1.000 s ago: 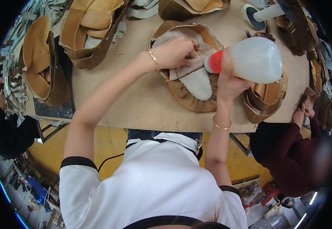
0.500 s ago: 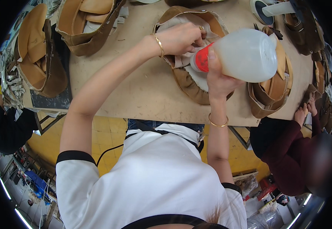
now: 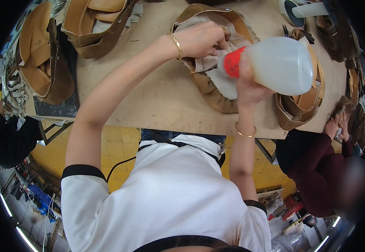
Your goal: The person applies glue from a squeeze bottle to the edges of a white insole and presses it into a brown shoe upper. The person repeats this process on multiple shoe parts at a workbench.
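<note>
A brown leather shoe upper (image 3: 211, 93) with pale lining lies on the table in front of me. Curled over its inside, my left hand (image 3: 205, 40) has its fingers closed on the pale lining (image 3: 196, 22). My right hand (image 3: 251, 84) is wrapped round a translucent white squeeze bottle (image 3: 285, 65) with a red band near its neck. The bottle is tipped on its side, its neck pointing left over the upper, close to my left fingers. Its very tip is hard to make out.
More brown leather uppers lie at the left (image 3: 94, 42), far left (image 3: 44, 54) and right (image 3: 298, 107) of the table (image 3: 149, 101). A tape roll (image 3: 292, 12) sits at the far right. A co-worker in a maroon sleeve (image 3: 316, 164) handles pieces at the right edge.
My right hand and the bottle have shifted slightly right and down, away from my left hand. My left hand stays on the lining, nearly where it was.
</note>
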A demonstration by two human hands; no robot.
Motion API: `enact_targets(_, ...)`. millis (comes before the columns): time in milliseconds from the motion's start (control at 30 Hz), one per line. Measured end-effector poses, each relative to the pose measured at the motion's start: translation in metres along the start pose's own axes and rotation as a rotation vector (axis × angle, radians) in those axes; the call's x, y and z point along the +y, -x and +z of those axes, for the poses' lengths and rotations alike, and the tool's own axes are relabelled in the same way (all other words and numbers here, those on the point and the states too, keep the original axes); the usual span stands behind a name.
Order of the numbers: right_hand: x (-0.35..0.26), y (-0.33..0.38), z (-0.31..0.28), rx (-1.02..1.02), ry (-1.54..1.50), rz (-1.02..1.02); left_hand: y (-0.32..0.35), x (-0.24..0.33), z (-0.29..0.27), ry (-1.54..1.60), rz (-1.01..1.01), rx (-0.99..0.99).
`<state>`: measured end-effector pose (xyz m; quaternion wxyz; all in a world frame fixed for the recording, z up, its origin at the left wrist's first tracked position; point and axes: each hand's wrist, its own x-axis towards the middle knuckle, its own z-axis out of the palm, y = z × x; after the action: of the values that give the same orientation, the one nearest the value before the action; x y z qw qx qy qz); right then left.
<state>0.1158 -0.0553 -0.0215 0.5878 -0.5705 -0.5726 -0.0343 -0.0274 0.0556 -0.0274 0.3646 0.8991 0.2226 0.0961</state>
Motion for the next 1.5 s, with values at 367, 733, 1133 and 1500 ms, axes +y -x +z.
enact_targets(367,0.005,-0.024,-0.015,-0.050,0.127,-0.075,0.030,0.034,0.003,-0.207,-0.007,0.409)
enact_targets(733,-0.004,0.019,-0.040,0.147,0.129,0.163,0.087,0.093,0.087,0.144,-0.482,0.957)
enact_targets(1133,-0.038,0.007,-0.006,0.118,-0.339,0.320,0.101,0.061,0.061,0.403,-0.334,0.696)
enact_targets(1500,-0.038,0.012,0.011,-0.116,-0.191,0.005,0.102,0.059,0.054,0.378,-0.333,0.616)
